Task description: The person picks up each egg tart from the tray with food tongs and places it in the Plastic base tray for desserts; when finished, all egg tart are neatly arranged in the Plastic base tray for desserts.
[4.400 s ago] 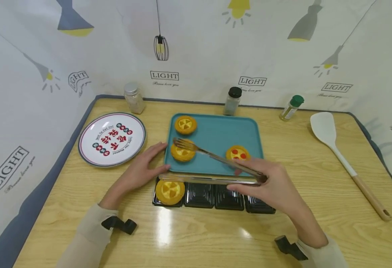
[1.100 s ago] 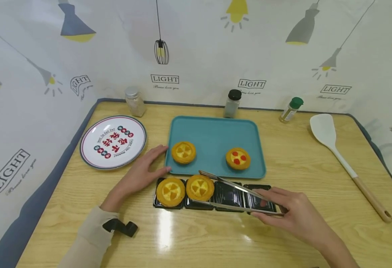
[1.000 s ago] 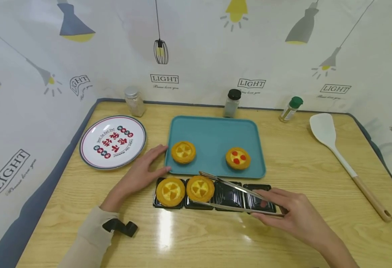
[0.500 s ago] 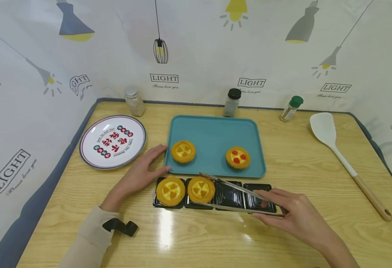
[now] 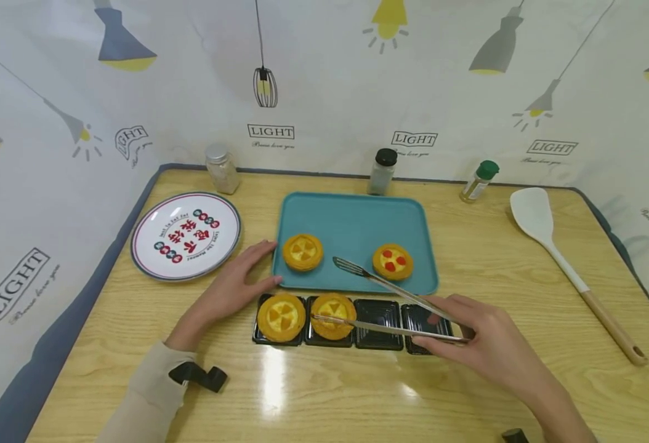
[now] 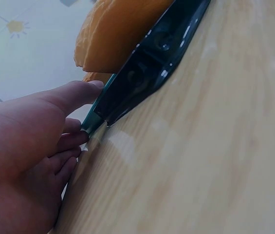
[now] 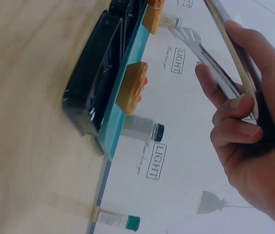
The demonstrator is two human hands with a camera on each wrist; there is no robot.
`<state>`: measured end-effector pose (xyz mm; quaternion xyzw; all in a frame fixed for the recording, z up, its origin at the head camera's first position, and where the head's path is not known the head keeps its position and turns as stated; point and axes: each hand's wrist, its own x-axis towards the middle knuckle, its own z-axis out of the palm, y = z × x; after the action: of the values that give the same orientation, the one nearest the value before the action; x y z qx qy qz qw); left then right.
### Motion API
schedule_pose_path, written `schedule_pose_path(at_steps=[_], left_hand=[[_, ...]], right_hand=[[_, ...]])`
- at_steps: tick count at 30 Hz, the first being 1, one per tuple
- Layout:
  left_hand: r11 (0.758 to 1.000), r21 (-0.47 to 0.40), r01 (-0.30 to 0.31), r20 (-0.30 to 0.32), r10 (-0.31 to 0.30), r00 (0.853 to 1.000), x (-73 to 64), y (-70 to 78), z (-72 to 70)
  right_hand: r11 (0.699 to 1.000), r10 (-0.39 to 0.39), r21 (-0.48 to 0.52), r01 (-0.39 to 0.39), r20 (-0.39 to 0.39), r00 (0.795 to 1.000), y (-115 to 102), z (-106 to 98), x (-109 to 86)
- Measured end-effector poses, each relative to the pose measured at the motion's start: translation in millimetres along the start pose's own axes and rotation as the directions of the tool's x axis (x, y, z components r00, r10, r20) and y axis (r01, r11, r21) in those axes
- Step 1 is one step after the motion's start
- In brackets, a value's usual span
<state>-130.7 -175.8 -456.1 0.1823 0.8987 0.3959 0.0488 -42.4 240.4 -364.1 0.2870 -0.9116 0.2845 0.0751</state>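
Note:
My right hand grips silver tongs, whose spread arms hold nothing. One tong tip overlaps the teal tray; the other overlaps a fruit-topped tart in the second section of the black container row. In the first section lies another yellow-topped tart. A third yellow tart is on the tray's left, and a red-topped tart on its right. My left hand rests at the tray's left edge, fingers extended; in the left wrist view its fingertips touch the rim.
A white plate with printed characters lies on the left. Along the back stand a silver-capped jar, a black-capped jar and a green-capped bottle. On the right lies a white spatula with a wooden handle.
The tart from the tray's back left now sits in the second black section. The tongs have let go of it and risen, their arms spread. My left hand has stayed at the tray.

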Motion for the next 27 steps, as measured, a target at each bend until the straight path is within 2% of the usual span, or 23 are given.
schedule_pose_path(at_steps=[7,14,20,27], left_hand=[[1.000,0.010,-0.001,-0.006,0.002,1.000,0.2,-2.4,-0.1],[1.000,0.008,-0.001,0.001,0.001,1.000,0.2,-2.7,0.9],[1.000,-0.001,-0.008,-0.002,0.008,1.000,-0.8,-1.6,-0.1],[1.000,-0.003,-0.018,-0.009,0.018,1.000,-0.1,-2.5,0.9]], right_hand=[[0.996,0.010,-0.089,-0.015,-0.049,0.999,-5.9,7.7,36.8],[0.989,0.056,-0.134,-0.057,-0.010,0.998,-7.7,21.3,65.5],[0.987,0.074,-0.143,-0.070,0.025,0.997,-8.0,30.7,79.4],[0.991,0.061,-0.123,-0.055,0.041,0.997,-5.8,39.4,84.5]])
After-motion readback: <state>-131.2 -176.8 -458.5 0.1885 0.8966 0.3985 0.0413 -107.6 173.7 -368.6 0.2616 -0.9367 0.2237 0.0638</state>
